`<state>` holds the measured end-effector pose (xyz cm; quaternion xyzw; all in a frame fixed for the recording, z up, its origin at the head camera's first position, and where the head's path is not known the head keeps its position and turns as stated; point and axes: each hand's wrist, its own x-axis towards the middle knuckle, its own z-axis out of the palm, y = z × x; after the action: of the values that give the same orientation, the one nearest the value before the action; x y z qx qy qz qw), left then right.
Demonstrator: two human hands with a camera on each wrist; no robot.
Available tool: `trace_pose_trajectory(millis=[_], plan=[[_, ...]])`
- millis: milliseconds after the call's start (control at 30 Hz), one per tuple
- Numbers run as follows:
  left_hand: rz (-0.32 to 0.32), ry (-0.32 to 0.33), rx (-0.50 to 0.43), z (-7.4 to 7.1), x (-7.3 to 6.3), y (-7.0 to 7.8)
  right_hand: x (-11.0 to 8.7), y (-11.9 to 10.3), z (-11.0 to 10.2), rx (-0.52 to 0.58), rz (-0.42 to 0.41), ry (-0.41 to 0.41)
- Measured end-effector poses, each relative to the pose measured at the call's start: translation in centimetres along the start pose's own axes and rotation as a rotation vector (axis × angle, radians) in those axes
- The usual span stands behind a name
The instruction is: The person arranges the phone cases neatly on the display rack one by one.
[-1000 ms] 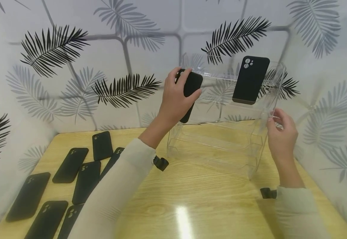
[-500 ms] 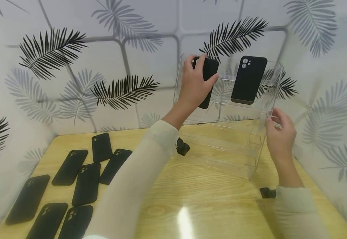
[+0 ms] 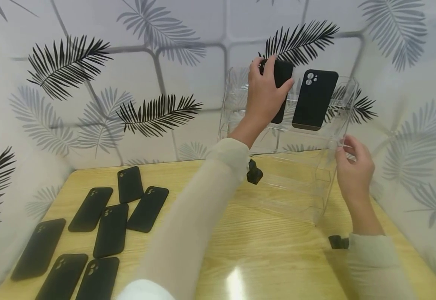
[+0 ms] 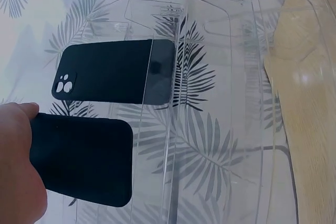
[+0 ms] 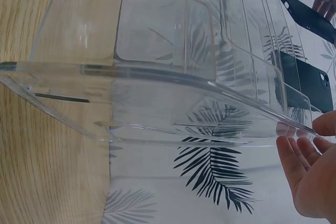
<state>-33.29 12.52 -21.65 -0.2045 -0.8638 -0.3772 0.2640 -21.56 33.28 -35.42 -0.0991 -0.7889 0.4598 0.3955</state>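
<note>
Held case (image 3: pixel 283 74) nearer racked case's edge (image 3: pixel 301 98)

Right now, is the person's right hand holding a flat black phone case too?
No, the right hand grips the side edge of the clear plastic tiered rack.

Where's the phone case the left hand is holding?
In the head view, that phone case is in the left hand, right of centre, near the top of the clear stand, just left of the second case resting there.
</note>
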Motion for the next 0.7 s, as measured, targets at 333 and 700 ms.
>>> trace_pose_trajectory(millis=[333, 700], plan=[[-0.006, -0.004, 0.026, 1.9, 0.6, 1.3, -0.1, -0.2, -0.1, 0.002, 0.014, -0.005], [-0.058, -0.022, 0.085, 4.0, 0.8, 1.1, 0.0, -0.2, -0.2, 0.012, 0.005, -0.006]])
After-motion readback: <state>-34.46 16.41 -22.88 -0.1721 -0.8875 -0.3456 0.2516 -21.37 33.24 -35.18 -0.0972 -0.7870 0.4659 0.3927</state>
